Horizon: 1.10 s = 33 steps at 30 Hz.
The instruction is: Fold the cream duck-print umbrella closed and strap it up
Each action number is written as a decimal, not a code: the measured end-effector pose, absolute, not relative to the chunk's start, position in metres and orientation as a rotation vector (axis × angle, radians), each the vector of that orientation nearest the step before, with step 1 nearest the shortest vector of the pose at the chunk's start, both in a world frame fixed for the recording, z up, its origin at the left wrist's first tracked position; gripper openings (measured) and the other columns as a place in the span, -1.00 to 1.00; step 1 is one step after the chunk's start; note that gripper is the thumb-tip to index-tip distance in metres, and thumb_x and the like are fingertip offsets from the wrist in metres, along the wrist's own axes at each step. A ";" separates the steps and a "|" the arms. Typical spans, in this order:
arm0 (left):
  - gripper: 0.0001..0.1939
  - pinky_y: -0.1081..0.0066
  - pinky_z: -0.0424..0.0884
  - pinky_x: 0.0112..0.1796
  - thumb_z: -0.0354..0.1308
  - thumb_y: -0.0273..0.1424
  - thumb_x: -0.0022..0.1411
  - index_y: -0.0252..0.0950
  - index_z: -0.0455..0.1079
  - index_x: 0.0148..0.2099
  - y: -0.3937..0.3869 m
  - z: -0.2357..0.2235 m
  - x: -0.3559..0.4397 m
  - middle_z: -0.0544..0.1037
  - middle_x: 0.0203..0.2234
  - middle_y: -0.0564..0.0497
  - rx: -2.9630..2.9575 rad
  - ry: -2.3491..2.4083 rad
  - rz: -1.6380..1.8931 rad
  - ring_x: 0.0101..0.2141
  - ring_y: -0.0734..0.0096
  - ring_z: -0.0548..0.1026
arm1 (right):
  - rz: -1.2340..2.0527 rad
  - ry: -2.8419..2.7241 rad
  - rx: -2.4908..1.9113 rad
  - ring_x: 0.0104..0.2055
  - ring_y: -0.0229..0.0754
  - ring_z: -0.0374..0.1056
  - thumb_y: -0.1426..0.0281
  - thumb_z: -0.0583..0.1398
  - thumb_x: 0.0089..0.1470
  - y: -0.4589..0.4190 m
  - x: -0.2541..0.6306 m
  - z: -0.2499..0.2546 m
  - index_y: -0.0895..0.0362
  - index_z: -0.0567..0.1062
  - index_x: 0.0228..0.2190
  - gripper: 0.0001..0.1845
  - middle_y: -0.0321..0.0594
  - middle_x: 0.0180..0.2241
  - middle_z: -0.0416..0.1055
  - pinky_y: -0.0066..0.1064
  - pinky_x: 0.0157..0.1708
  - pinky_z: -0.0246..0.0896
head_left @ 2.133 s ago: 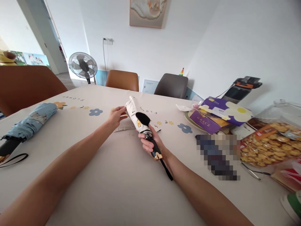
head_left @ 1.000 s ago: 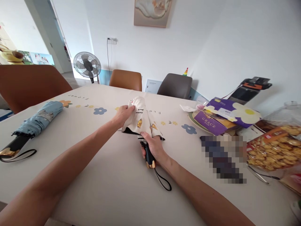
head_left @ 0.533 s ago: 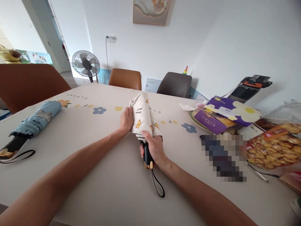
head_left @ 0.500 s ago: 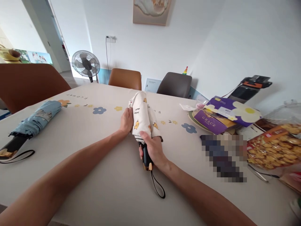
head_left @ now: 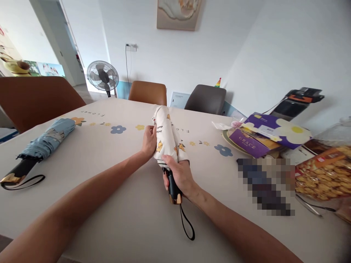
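A folded white umbrella [head_left: 166, 137] with small yellow ducks printed on it lies lengthwise in front of me, its black and gold handle [head_left: 174, 191] pointing towards me. My right hand [head_left: 179, 173] is closed around the lower fabric and the top of the handle, thumb on the cloth. On the left side of the canopy, my left hand [head_left: 149, 140] grips the fabric with curled fingers, partly hidden behind it. From the handle end hangs a black wrist strap [head_left: 188, 223]. A folded blue umbrella [head_left: 51, 138] rests apart, to the left of my left forearm.
Purple box packaging [head_left: 276, 129], a plate [head_left: 227, 140] and a bag of cookies [head_left: 323, 175] crowd the table's right side. A pixelated patch [head_left: 263, 186] hides something there. Chairs [head_left: 148, 93] and a fan [head_left: 103, 76] stand beyond the flower-printed table [head_left: 117, 219].
The view has shifted slightly, so everything sits a little further right and lower. Both hands keep their hold on the white umbrella, with little visible change in its shape.
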<state>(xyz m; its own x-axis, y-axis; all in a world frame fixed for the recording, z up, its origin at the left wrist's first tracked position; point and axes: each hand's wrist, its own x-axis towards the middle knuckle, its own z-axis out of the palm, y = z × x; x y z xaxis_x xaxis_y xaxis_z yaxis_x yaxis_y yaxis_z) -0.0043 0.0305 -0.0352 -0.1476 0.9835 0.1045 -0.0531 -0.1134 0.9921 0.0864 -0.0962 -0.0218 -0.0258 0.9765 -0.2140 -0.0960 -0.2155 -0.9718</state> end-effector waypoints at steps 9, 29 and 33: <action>-0.80 0.33 0.28 -0.09 0.04 -0.42 0.16 -0.22 0.30 -0.12 0.015 0.000 0.001 0.40 -0.12 -0.06 1.457 1.177 1.538 -0.11 0.36 0.37 | 1.289 -0.899 -1.471 -0.84 -0.28 0.12 0.13 0.14 -0.03 -0.083 0.098 -0.025 0.14 0.27 -0.55 -0.67 -0.39 -0.85 0.16 -0.47 -0.85 0.11; -0.47 0.11 0.40 -0.09 0.17 -0.08 0.02 -0.32 0.35 -0.04 0.007 -0.013 0.002 0.55 -0.30 -0.15 0.736 0.553 0.884 -0.20 0.06 0.51 | 1.415 -1.134 -1.245 -0.79 -0.30 0.20 0.22 0.16 -0.02 -0.093 0.089 -0.029 0.14 0.25 -0.38 -0.74 -0.47 -0.72 0.17 -0.48 -0.82 0.17; -0.50 0.13 0.43 -0.13 0.20 -0.13 0.01 -0.32 0.33 -0.05 0.008 -0.012 0.002 0.55 -0.31 -0.14 0.722 0.631 0.973 -0.24 0.09 0.51 | 1.441 -1.013 -1.125 -0.71 -0.25 0.30 0.20 0.21 -0.05 -0.092 0.088 -0.030 0.15 0.28 -0.20 -0.59 -0.40 -0.59 0.28 -0.42 -0.76 0.29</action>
